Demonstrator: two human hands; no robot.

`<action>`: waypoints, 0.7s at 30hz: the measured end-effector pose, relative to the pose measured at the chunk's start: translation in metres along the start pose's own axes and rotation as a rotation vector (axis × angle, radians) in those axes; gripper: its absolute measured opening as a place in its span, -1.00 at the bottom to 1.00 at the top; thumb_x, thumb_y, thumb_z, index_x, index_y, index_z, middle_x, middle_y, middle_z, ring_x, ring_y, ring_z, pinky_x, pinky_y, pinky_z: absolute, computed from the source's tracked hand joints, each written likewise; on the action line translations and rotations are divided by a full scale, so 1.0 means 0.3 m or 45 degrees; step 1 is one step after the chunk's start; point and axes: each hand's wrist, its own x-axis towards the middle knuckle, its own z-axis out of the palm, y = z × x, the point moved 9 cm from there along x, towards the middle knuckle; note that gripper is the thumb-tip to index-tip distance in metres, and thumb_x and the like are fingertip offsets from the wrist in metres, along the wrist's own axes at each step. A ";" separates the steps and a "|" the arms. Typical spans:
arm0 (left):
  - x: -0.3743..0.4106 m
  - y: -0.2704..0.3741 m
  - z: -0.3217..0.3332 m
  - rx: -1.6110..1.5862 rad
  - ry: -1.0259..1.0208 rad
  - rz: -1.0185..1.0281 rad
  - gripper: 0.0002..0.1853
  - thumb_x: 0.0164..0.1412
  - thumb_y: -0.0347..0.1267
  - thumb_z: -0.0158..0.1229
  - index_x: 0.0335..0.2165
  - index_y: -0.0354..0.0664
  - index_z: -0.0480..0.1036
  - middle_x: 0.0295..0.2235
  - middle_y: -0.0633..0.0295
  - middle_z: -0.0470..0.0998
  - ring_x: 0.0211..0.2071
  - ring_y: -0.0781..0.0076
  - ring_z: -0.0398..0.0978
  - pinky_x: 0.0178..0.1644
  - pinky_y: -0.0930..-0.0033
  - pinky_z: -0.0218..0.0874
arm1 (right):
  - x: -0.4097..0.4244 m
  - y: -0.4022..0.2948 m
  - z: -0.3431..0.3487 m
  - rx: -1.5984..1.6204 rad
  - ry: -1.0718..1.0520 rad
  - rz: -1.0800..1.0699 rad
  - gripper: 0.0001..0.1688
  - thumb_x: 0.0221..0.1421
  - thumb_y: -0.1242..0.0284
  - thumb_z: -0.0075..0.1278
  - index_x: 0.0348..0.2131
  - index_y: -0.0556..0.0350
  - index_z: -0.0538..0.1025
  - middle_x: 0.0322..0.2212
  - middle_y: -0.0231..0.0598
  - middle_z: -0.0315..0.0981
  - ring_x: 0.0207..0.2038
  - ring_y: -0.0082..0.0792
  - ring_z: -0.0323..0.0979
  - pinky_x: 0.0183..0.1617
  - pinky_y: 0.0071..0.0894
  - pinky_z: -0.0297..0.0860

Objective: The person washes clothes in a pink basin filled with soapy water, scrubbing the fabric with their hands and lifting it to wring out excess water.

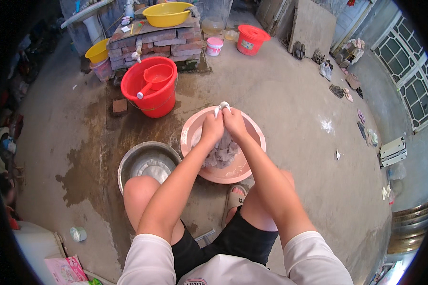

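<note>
My left hand (213, 125) and my right hand (234, 122) are side by side over the far part of a pink plastic basin (232, 175). Both are closed on a wet greyish cloth (222, 156), with whitish bits of it poking out above my fists. The rest of the cloth hangs down and lies bunched in the basin, where a little water shows. Part of the cloth is hidden behind my hands and forearms. To the left of the pink basin is a metal basin (153, 169), partly covered by my left knee.
A red bucket (160, 107) with a red dipper (158, 75) inside stands under a tap (137, 53) on a brick stand (160, 46). A loose brick (120, 106) lies beside it on wet concrete. Shoes (325, 70) line the right wall. A lidded red bucket (251, 44) stands farther back.
</note>
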 end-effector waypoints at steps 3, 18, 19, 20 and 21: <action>0.011 -0.036 0.010 0.050 -0.079 -0.128 -0.52 0.34 -0.15 -0.11 -0.21 -0.42 0.49 -0.32 -0.12 0.59 -0.22 0.11 0.55 -0.12 0.17 0.28 | -0.006 -0.001 -0.005 -0.006 0.011 0.009 -0.58 0.23 0.30 -0.19 -0.44 0.31 0.51 -0.57 -0.36 0.42 -0.47 -0.55 0.30 -0.37 -0.42 0.25; -0.016 0.045 -0.015 0.024 -0.018 -0.071 -0.50 0.33 -0.13 -0.12 -0.29 -0.43 0.50 -0.36 -0.22 0.58 -0.23 -0.10 0.57 -0.16 0.06 0.31 | -0.012 -0.031 -0.021 0.001 0.030 -0.006 -0.60 0.20 0.32 -0.19 -0.47 0.30 0.51 -0.59 -0.36 0.42 -0.50 -0.54 0.31 -0.42 -0.40 0.25; -0.011 0.055 -0.005 -0.004 -0.063 -0.010 -0.49 0.35 -0.12 -0.12 -0.26 -0.44 0.49 -0.38 -0.04 0.58 -0.31 0.19 0.54 -0.20 0.16 0.28 | -0.021 -0.048 -0.018 0.134 -0.016 0.031 -0.61 0.19 0.33 -0.19 -0.50 0.27 0.50 -0.60 -0.39 0.40 -0.52 -0.55 0.29 -0.43 -0.40 0.24; 0.002 0.039 -0.017 0.008 -0.079 -0.039 -0.49 0.35 -0.12 -0.12 -0.26 -0.43 0.49 -0.38 -0.05 0.58 -0.31 0.19 0.54 -0.19 0.15 0.27 | -0.029 -0.068 -0.006 0.122 -0.009 -0.006 -0.61 0.19 0.33 -0.19 -0.51 0.27 0.49 -0.61 -0.40 0.39 -0.52 -0.56 0.28 -0.44 -0.40 0.23; 0.015 0.029 -0.023 0.019 -0.102 -0.070 -0.50 0.35 -0.12 -0.12 -0.25 -0.42 0.49 -0.37 -0.05 0.58 -0.30 0.19 0.54 -0.18 0.13 0.27 | -0.032 -0.071 -0.002 0.109 0.004 -0.040 -0.61 0.19 0.33 -0.19 -0.52 0.26 0.49 -0.63 -0.41 0.37 -0.53 -0.57 0.27 -0.45 -0.40 0.22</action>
